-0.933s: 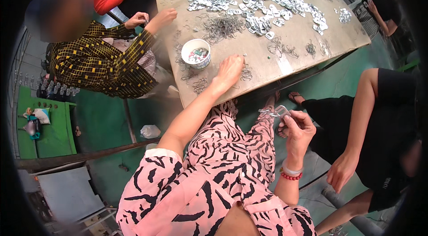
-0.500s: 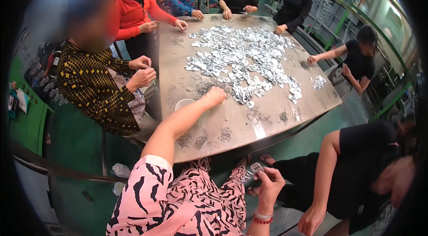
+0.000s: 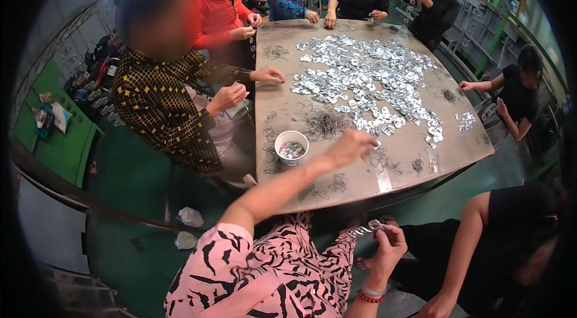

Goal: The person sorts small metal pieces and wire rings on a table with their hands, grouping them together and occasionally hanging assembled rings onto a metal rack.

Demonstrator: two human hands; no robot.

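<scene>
My left hand (image 3: 354, 146) is over the table, smeared by motion. Its fingertips are beside a small silvery metal piece (image 3: 377, 145) at the near edge of a wide heap of such flat, holed pieces (image 3: 360, 71); whether they touch it I cannot tell. A tangle of thin dark wire pieces (image 3: 324, 122) lies just beyond that forearm. Off the table's near edge, my right hand (image 3: 389, 244) is closed, pinching a few linked silvery metal pieces (image 3: 363, 229) that trail left from the fingers.
A white tub (image 3: 292, 148) with small coloured bits stands at the table's (image 3: 288, 195) left edge. Small wire bunches (image 3: 336, 183) lie along the near side. Co-workers stand around the table; a person in black (image 3: 481, 246) is close on my right.
My left hand has moved right from the wire tangle toward the metal heap. My view has shifted left, bringing the tub into sight. The co-worker in the patterned top now reaches onto the table.
</scene>
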